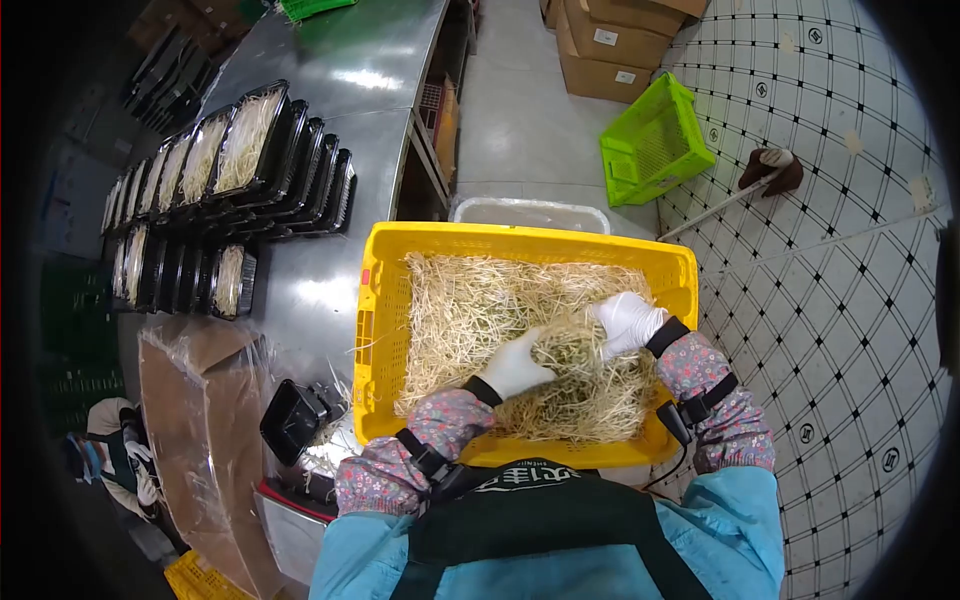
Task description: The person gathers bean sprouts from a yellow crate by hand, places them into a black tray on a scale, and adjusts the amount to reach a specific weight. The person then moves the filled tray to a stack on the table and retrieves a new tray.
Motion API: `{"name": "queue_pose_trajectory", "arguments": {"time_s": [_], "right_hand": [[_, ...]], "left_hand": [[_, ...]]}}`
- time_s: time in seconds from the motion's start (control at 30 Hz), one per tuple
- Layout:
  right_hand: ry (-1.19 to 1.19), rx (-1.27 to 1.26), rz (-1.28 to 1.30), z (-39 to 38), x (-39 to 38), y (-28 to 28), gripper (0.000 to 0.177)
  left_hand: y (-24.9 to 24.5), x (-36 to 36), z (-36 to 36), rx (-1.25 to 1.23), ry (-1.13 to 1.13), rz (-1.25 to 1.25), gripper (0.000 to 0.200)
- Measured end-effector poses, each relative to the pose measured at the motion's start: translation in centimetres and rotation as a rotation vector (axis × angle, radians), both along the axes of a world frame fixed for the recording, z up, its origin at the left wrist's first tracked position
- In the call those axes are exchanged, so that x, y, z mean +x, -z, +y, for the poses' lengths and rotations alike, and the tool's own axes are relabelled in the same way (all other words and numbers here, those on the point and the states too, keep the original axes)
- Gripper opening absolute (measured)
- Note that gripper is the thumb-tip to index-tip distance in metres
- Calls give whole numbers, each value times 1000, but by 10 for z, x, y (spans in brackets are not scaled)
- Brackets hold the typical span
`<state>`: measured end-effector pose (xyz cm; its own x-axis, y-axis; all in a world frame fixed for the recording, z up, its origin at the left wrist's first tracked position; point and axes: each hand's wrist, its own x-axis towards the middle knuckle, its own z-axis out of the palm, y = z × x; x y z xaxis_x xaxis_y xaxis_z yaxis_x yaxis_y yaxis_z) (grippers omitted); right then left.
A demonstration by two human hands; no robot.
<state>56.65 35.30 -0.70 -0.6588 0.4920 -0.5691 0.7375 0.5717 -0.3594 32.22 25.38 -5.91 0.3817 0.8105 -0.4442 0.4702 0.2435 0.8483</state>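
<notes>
A yellow crate (530,240) full of pale, thin sprouts (470,300) stands in front of me. Both my hands wear white gloves and are in the crate. My left hand (515,366) is at the middle of the sprouts, its fingers closed round the left side of a loose clump (568,350). On the clump's right side, near the crate's right wall, my right hand (628,322) grips it with bent fingers. Greener sprouts show between and below the hands. Some fingertips are hidden in the sprouts.
Stacked black trays (245,150) with sprouts stand on the metal table (375,90). An empty black tray (290,422) lies beside a cardboard box (215,440). A green crate (655,145) and cartons (610,50) are beyond. Another person (125,455) is at the lower left.
</notes>
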Motion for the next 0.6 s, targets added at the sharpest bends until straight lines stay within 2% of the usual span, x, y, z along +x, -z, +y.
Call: {"name": "queue_pose_trajectory", "arguments": {"time_s": [0.07,0.13,0.17,0.2,0.27,0.33,0.37,0.4,0.47,0.53,0.6], "right_hand": [[12,132,210,8,-31,-27,54],[-20,436,369,13,-64,-4,47],[-50,602,252,14,-85,5,53],[17,588,278,13,-103,15,60],[59,631,253,-2,-130,52,73],[-47,385,134,-34,-133,90,95],[-109,373,35,-56,-132,88,107],[-124,415,40,-75,-124,80,106],[-109,198,82,-106,-103,81,101],[-103,26,214,-123,-81,73,85],[-33,-261,161,-103,-80,56,72]], "left_hand": [[-23,-32,16,173,-12,131,80],[-25,-68,28,446,-46,186,80],[-16,-83,33,572,-64,276,81],[-1,-95,37,698,-86,367,81],[21,-115,36,616,57,554,89],[49,-129,10,521,277,726,94],[58,-134,-13,408,367,669,96],[45,-132,-32,349,397,633,91],[39,-138,-67,248,548,595,82],[37,-152,-90,318,580,393,66],[15,-155,-68,7,551,355,53]]}}
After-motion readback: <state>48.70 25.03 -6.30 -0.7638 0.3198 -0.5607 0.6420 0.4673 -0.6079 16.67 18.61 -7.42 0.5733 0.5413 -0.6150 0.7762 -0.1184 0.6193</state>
